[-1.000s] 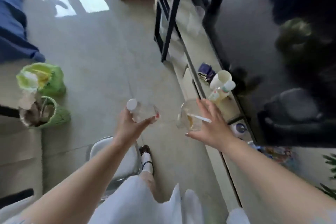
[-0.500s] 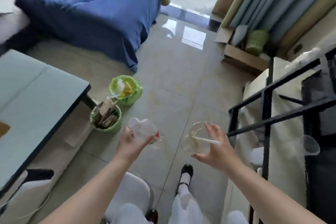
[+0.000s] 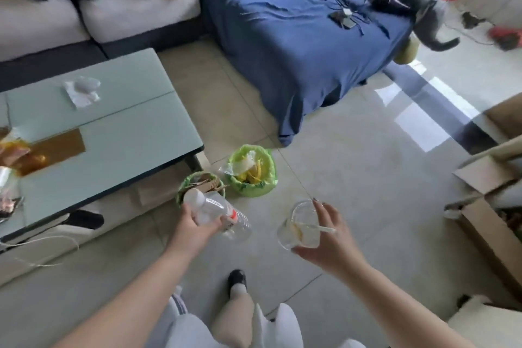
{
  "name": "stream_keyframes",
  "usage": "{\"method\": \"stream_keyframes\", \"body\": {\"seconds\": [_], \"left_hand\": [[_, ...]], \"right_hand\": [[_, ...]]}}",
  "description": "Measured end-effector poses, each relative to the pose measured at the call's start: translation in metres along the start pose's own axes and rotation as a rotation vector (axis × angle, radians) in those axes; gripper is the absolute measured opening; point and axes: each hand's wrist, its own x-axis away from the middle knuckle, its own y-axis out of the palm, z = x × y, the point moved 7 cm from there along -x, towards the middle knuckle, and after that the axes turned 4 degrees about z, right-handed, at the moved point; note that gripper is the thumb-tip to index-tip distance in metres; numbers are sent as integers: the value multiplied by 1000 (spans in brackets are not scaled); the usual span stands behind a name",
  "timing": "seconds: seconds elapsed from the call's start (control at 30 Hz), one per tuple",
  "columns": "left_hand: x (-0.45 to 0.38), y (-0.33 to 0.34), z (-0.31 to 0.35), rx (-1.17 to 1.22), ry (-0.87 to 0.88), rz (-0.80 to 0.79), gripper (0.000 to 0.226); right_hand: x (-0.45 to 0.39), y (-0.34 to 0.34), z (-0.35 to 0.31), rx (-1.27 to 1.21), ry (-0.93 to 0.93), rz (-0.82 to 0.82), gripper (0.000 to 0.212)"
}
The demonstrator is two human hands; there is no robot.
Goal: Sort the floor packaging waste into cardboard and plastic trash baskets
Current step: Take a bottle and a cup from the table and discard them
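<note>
My left hand (image 3: pixel 195 227) grips a clear plastic bottle (image 3: pixel 217 210) with a white cap, held tilted just in front of the cardboard basket (image 3: pixel 185 182), a green basket holding brown card pieces. My right hand (image 3: pixel 329 237) holds a clear plastic cup (image 3: pixel 299 224) with a white straw and some yellowish residue, over bare floor. The plastic basket (image 3: pixel 251 188), lined with a green bag and holding clear and yellow wrappers, stands on the floor just right of the cardboard basket, ahead of both hands.
A pale green coffee table (image 3: pixel 113 133) stands left, its corner beside the baskets. A blue-covered bed (image 3: pixel 296 34) lies ahead, a grey sofa (image 3: pixel 56 20) at the back left. Open cardboard boxes (image 3: pixel 491 223) sit at the right. My shoe (image 3: pixel 237 280) is on the tiled floor.
The view has turned left from the black shelf toward the baskets, which are now nearer and straight ahead. Both hands still hold the bottle and the cup.
</note>
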Motion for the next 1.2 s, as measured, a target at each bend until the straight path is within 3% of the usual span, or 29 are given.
{"method": "stream_keyframes", "body": {"seconds": [0.17, 0.33, 0.5, 0.6, 0.83, 0.97, 1.2], "left_hand": [[-87, 24, 18, 77, -93, 50, 55], [-191, 51, 40, 61, -170, 87, 43], [-303, 82, 31, 14, -233, 102, 68], [-364, 114, 15, 4, -241, 98, 59], [-481, 178, -76, -56, -241, 153, 82], [-503, 207, -116, -132, -238, 167, 70], [-520, 241, -141, -181, -258, 151, 76]], "right_hand": [[-111, -6, -3, 13, 7, -15, 95], [-221, 15, 5, 10, 83, -67, 79], [-336, 55, 11, 39, 130, -134, 82], [-408, 93, 22, 57, 96, -179, 82], [-547, 219, 53, 178, -73, -375, 82], [-576, 276, 76, 287, -170, -438, 83], [-585, 322, 105, 507, -277, -502, 87]]}}
